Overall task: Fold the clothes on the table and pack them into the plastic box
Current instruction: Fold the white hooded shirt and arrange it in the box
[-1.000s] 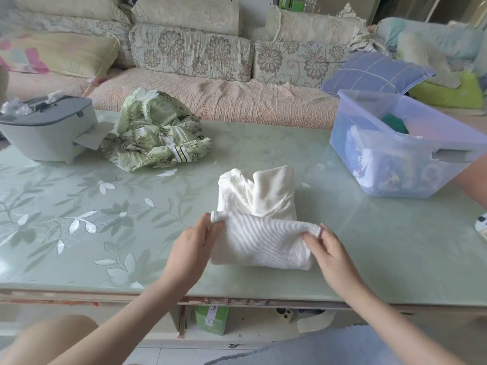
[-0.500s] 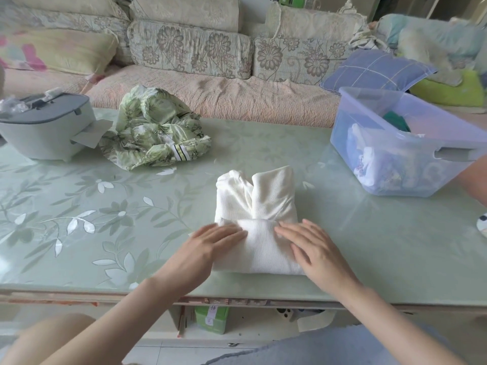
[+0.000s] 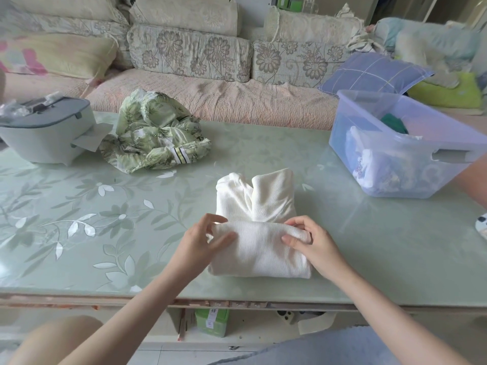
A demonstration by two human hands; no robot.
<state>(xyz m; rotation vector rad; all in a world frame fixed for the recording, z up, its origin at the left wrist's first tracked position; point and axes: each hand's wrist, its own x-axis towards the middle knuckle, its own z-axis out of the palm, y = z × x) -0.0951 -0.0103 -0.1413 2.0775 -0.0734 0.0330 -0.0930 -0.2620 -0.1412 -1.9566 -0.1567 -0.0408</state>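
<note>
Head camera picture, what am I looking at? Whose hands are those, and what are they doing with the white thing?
There is no machine here, just a person. The camera sits on their head and looks down, so their own arms reach in from the bottom. The left hand and the right hand each pinch one end of a white garment, which lies half folded on the green table. Behind it is a crumpled leafy green garment, not folded yet, next to a grey container. On the right stands the see-through plastic box, with some clothes already inside. A sofa runs along the back.
</note>
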